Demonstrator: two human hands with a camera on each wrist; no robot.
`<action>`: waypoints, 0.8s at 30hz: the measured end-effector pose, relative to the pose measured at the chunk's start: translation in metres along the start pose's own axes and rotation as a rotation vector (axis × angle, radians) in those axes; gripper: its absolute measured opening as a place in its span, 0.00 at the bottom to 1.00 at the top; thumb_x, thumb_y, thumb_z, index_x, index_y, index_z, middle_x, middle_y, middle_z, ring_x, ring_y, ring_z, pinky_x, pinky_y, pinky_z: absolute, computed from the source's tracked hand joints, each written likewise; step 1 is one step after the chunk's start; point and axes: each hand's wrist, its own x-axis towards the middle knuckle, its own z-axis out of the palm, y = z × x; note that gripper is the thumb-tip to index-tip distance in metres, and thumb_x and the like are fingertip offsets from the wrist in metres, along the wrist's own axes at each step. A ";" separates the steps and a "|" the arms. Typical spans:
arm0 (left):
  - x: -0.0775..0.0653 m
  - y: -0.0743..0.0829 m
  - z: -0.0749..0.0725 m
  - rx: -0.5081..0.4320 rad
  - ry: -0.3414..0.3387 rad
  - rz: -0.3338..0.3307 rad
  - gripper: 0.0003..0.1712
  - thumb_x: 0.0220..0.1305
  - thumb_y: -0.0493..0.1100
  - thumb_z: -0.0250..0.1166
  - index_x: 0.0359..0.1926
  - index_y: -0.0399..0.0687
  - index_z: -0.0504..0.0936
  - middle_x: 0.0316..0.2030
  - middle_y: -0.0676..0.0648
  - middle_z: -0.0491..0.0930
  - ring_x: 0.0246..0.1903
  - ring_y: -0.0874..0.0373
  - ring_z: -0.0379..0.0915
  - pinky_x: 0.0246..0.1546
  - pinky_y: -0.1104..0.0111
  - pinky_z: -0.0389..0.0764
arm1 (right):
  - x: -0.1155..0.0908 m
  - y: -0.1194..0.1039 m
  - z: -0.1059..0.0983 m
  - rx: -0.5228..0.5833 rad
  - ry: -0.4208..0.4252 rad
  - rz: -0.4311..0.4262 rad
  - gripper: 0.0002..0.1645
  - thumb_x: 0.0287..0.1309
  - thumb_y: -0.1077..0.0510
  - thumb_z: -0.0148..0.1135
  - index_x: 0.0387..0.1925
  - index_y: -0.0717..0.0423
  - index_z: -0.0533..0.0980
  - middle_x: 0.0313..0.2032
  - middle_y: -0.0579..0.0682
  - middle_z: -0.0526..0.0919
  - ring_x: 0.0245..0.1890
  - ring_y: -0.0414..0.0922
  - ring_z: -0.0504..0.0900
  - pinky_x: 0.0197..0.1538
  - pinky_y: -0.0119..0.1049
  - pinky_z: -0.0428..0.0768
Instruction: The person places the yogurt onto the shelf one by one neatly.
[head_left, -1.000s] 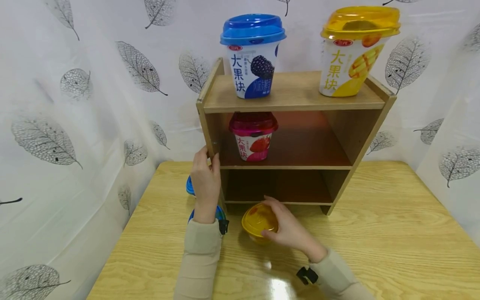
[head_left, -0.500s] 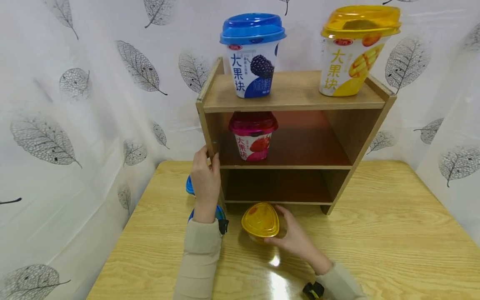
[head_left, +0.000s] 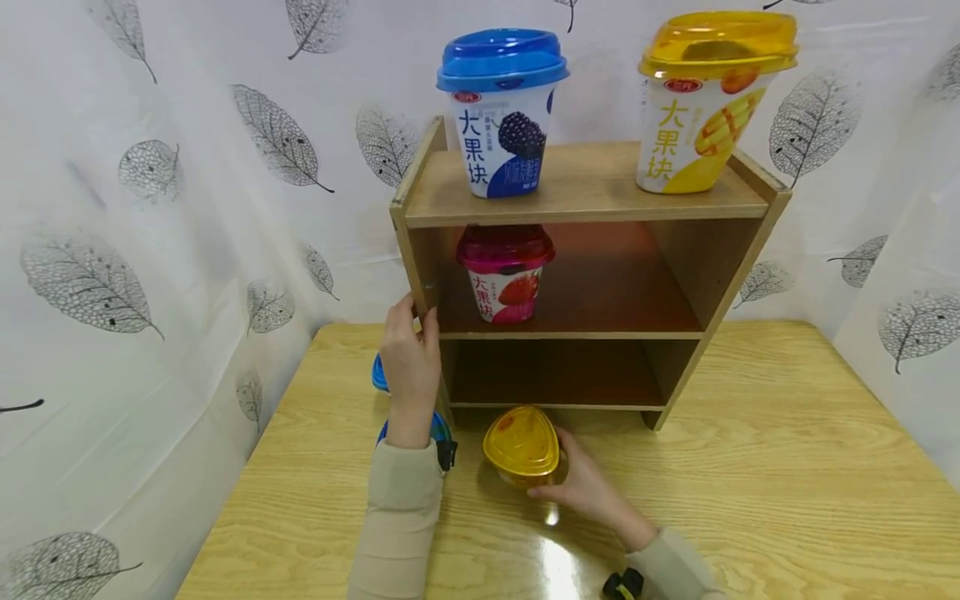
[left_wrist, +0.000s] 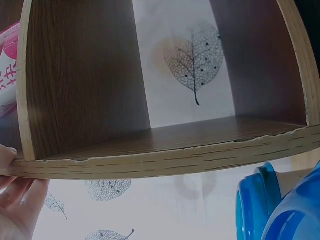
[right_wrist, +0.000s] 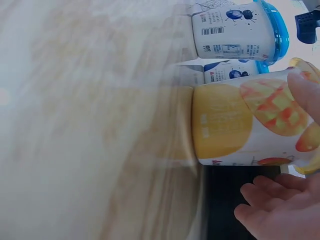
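A yellow-lidded yogurt cup [head_left: 521, 446] stands upright on the table before the shelf unit. My right hand [head_left: 588, 483] is at its right side, thumb in front and fingers behind. In the right wrist view the thumb overlaps the mango-printed cup [right_wrist: 222, 122] near its lid, while the loosely bent fingers [right_wrist: 265, 195] show a gap from its wall. My left hand [head_left: 411, 358] grips the left side panel of the wooden shelf unit [head_left: 592, 212]; the left wrist view shows the thumb and fingers on either side of the panel's edge [left_wrist: 175, 160].
Two blue-lidded cups [right_wrist: 235, 32] stand left of the shelf unit, partly hidden by my left arm. A blackberry cup [head_left: 502, 117] and a large mango cup [head_left: 708, 108] stand on the top board. A strawberry cup [head_left: 506, 275] sits on the middle level.
My right hand has drawn back from the yellow lid, then lowered to the cup's right side. The yellow cup stays about where it was, and my left hand has kept its grip.
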 end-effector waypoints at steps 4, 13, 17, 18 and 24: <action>0.000 0.001 0.000 -0.001 0.000 -0.001 0.14 0.58 0.35 0.58 0.42 0.28 0.73 0.36 0.35 0.75 0.36 0.45 0.75 0.30 0.59 0.79 | 0.002 0.003 0.004 0.018 0.024 -0.014 0.54 0.27 0.55 0.76 0.58 0.68 0.59 0.53 0.64 0.68 0.53 0.60 0.66 0.54 0.56 0.62; -0.001 0.001 -0.001 -0.002 -0.006 -0.009 0.13 0.58 0.35 0.58 0.42 0.29 0.73 0.36 0.35 0.75 0.35 0.45 0.74 0.28 0.60 0.79 | 0.004 0.005 0.008 0.023 0.089 -0.054 0.45 0.29 0.57 0.75 0.53 0.66 0.65 0.47 0.60 0.74 0.49 0.57 0.71 0.52 0.54 0.66; -0.001 0.001 -0.001 -0.006 -0.009 -0.014 0.13 0.59 0.36 0.58 0.42 0.29 0.73 0.36 0.35 0.75 0.35 0.46 0.74 0.27 0.60 0.79 | 0.004 0.006 0.008 0.023 0.087 -0.053 0.42 0.32 0.56 0.74 0.51 0.65 0.66 0.46 0.59 0.74 0.48 0.57 0.71 0.51 0.53 0.67; -0.001 0.001 -0.001 -0.009 -0.008 -0.014 0.14 0.59 0.36 0.58 0.42 0.29 0.73 0.36 0.35 0.75 0.36 0.46 0.74 0.27 0.60 0.79 | 0.005 0.006 0.008 0.025 0.086 -0.053 0.41 0.33 0.57 0.74 0.51 0.66 0.66 0.46 0.59 0.74 0.48 0.57 0.71 0.51 0.53 0.67; -0.001 0.002 -0.001 -0.010 -0.004 -0.010 0.14 0.59 0.36 0.58 0.43 0.29 0.73 0.36 0.35 0.75 0.35 0.45 0.74 0.27 0.59 0.79 | 0.007 0.006 0.010 0.049 0.081 -0.046 0.42 0.32 0.56 0.74 0.51 0.65 0.66 0.45 0.58 0.75 0.48 0.56 0.71 0.51 0.52 0.68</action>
